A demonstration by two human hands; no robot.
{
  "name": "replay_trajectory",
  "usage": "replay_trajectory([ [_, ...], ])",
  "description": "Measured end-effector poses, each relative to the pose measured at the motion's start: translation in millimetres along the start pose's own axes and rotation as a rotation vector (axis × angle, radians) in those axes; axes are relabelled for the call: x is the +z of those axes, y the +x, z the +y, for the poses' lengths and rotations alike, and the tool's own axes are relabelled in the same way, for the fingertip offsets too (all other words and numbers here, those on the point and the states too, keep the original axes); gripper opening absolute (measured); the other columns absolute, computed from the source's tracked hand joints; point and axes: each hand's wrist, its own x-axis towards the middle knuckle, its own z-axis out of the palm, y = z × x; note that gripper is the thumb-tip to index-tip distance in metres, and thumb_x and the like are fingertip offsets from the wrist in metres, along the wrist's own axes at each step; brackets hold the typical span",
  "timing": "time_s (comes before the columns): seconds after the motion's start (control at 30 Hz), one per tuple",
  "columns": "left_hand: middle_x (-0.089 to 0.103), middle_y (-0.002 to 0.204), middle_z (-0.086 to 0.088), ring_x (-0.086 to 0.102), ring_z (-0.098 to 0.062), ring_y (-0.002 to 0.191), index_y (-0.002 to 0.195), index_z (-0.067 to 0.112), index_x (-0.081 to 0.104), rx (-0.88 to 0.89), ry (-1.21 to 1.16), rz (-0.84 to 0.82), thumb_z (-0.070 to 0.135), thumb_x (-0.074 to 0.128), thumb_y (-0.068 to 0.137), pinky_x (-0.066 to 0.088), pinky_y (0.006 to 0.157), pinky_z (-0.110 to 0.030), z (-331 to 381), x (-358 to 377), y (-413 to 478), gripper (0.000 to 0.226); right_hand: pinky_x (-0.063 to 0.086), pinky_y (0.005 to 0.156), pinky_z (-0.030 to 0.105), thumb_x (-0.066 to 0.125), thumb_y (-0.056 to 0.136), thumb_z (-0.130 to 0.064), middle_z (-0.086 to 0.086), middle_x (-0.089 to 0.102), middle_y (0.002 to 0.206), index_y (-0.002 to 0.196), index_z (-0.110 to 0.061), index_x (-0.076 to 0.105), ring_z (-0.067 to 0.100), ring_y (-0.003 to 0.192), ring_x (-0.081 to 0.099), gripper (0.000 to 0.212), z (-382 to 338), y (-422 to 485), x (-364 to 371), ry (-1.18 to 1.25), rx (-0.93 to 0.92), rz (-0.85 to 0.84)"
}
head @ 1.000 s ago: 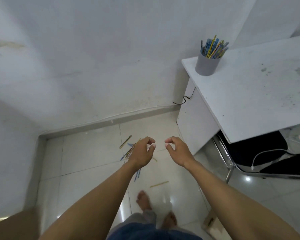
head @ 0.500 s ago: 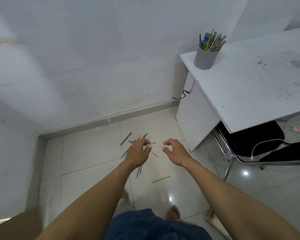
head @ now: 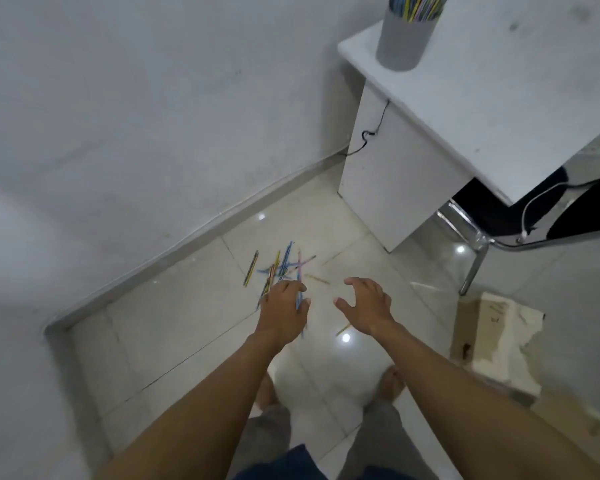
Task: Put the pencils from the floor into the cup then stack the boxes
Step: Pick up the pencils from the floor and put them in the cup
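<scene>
Several coloured pencils (head: 281,265) lie scattered on the tiled floor near the wall. Another yellow pencil (head: 343,329) lies apart, closer to me. My left hand (head: 283,308) hovers over the near end of the pile, fingers loosely curled and holding nothing. My right hand (head: 366,303) hovers to the right of the pile with its fingers spread. A grey cup (head: 404,43) with several pencils in it stands on the corner of the white desk (head: 499,98). Flattened cardboard boxes (head: 482,327) lie on the floor at the right.
A black chair with a chrome frame (head: 478,244) is tucked under the desk, a white cable draped over it. A black cord (head: 371,133) hangs down the desk's side. The wall runs along the left, and my bare feet stand below my hands.
The view has dropped lower and closer to the floor. Both hands have reached down toward the pencils, and the right hand's fingers have spread.
</scene>
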Motion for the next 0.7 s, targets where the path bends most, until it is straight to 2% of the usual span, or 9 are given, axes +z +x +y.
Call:
replay_trajectory([
  [0.17, 0.05, 0.132, -0.001, 0.042, -0.021, 0.128, 0.122, 0.019, 0.053, -0.029, 0.097, -0.157, 0.027, 0.049, 0.095, 0.029, 0.105, -0.038, -59.2, 16.6, 25.5, 0.028, 0.027, 0.106, 0.04, 0.056, 0.091, -0.047, 0.002, 0.044, 0.143, 0.134, -0.025, 0.047, 0.024, 0.136, 0.034, 0.048, -11.7, 12.9, 64.6, 0.092, 0.144, -0.026],
  [0.33, 0.053, 0.129, -0.003, 0.044, -0.022, 0.125, 0.12, 0.017, 0.054, -0.07, 0.024, -0.149, 0.027, 0.05, 0.095, 0.032, 0.101, -0.038, -83.3, 54.3, 64.5, 0.028, 0.03, 0.104, 0.041, 0.056, 0.092, -0.045, 0.007, 0.045, 0.139, 0.132, -0.024, 0.048, 0.028, 0.129, 0.04, 0.046, 5.1, 56.9, 85.6, 0.122, 0.217, -0.023],
  [0.47, 0.054, 0.126, -0.004, 0.046, -0.024, 0.121, 0.119, 0.017, 0.055, -0.092, 0.002, -0.154, 0.028, 0.048, 0.096, 0.032, 0.098, -0.038, -116.7, 111.3, 91.7, 0.027, 0.032, 0.102, 0.042, 0.055, 0.093, -0.044, 0.009, 0.046, 0.136, 0.129, -0.022, 0.049, 0.031, 0.124, 0.045, 0.043, 38.4, 103.2, 117.3, 0.203, 0.323, -0.006],
  [0.7, 0.052, 0.125, -0.006, 0.048, -0.026, 0.117, 0.12, 0.018, 0.052, -0.191, 0.078, -0.25, 0.028, 0.048, 0.095, 0.033, 0.098, -0.039, -194.5, 248.4, 119.2, 0.027, 0.032, 0.104, 0.045, 0.054, 0.093, -0.043, 0.009, 0.042, 0.138, 0.13, -0.02, 0.047, 0.03, 0.128, 0.041, 0.044, 114.0, 167.8, 225.9, 0.222, 0.407, -0.05],
])
